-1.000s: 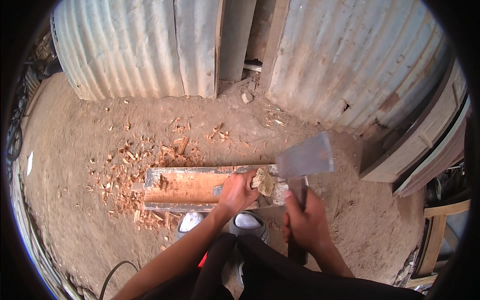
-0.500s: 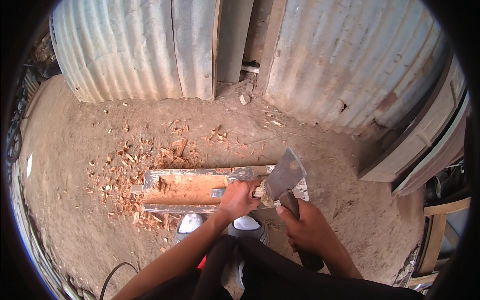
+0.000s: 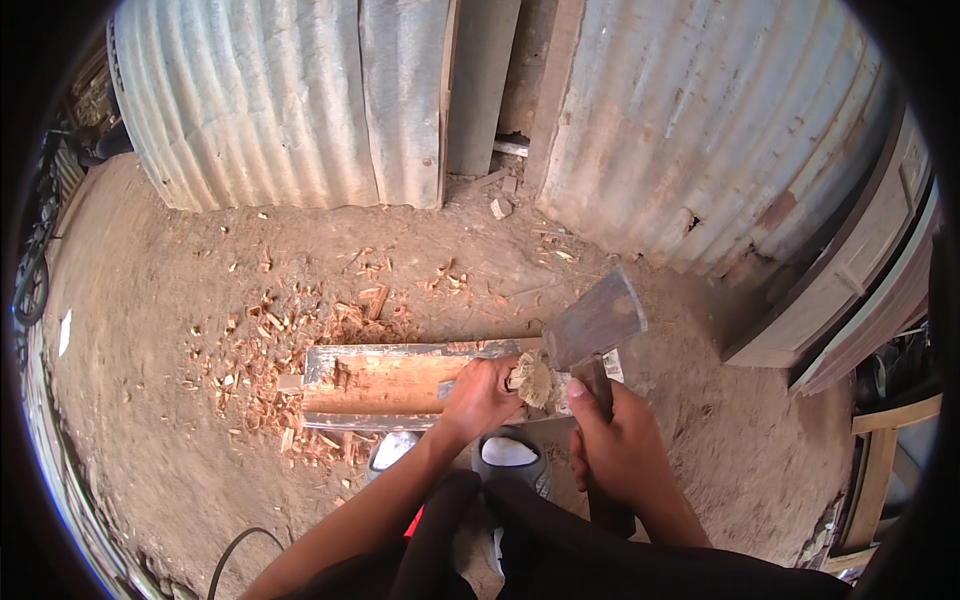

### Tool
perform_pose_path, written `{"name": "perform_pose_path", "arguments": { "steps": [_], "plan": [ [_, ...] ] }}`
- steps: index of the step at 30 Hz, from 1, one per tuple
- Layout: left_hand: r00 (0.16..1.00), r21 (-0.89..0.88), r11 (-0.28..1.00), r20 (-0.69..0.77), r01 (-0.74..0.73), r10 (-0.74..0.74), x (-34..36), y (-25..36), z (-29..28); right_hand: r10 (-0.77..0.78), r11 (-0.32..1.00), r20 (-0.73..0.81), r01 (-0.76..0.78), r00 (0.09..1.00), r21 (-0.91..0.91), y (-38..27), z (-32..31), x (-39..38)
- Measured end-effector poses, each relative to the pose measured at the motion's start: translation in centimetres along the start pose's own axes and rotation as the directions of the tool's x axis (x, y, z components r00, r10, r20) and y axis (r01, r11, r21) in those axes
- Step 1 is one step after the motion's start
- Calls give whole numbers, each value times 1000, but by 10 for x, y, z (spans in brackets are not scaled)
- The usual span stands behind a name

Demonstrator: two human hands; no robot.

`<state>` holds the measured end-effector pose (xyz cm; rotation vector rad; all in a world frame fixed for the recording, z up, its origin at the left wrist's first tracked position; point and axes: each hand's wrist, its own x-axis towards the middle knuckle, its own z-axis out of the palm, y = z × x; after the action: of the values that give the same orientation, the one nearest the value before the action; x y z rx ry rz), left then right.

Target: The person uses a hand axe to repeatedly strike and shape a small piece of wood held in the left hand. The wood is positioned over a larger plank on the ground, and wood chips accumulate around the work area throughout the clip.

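My left hand (image 3: pixel 480 402) is closed round the wooden handle of a chisel (image 3: pixel 530 386). The handle's frayed, flattened end sticks out to the right of my fist, and a bit of metal blade shows on its left. Under it lies a wooden block (image 3: pixel 390 382) with a long hollow cut into it, bare orange wood inside and worn grey paint along the rims. In my right hand (image 3: pixel 622 440) is an axe (image 3: pixel 600 318), gripped by its dark wooden handle. The wide steel head is raised just right of the chisel's end, apart from it.
Wood chips (image 3: pixel 270 340) are scattered on the dirt floor (image 3: pixel 150 400), thickest round the block's left end. My shoes (image 3: pixel 508 455) are close to its near edge. Corrugated metal sheets (image 3: pixel 260 100) stand at the back. Wooden panels (image 3: pixel 830 270) lean at the right.
The axe head has moved slightly up and right, away from the chisel's handle end, which now shows more fully. The whole view has shifted a little; my left hand keeps its hold.
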<state>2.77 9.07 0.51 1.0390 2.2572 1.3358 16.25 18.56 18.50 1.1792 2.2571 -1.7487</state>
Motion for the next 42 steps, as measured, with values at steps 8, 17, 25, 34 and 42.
{"name": "perform_pose_path", "arguments": {
  "steps": [8,17,25,34,42],
  "plan": [
    [1000,-57,998,8,24,-24,2,-14,11,-67,946,45,77,997,-314,9,1,-2],
    [999,-62,998,-52,11,-14,6,1,1,-228,939,16,224,974,-261,17,-3,12],
    [994,-66,995,-89,-74,69,9,-12,18,-146,958,-8,139,989,-251,51,-7,21],
    [989,-88,991,-112,-104,94,7,-12,13,-12,1000,-25,12,1000,-22,46,-8,20],
    [992,-25,995,-78,-101,99,6,-17,14,-65,998,-4,65,998,4,43,-15,26]
  ]
}}
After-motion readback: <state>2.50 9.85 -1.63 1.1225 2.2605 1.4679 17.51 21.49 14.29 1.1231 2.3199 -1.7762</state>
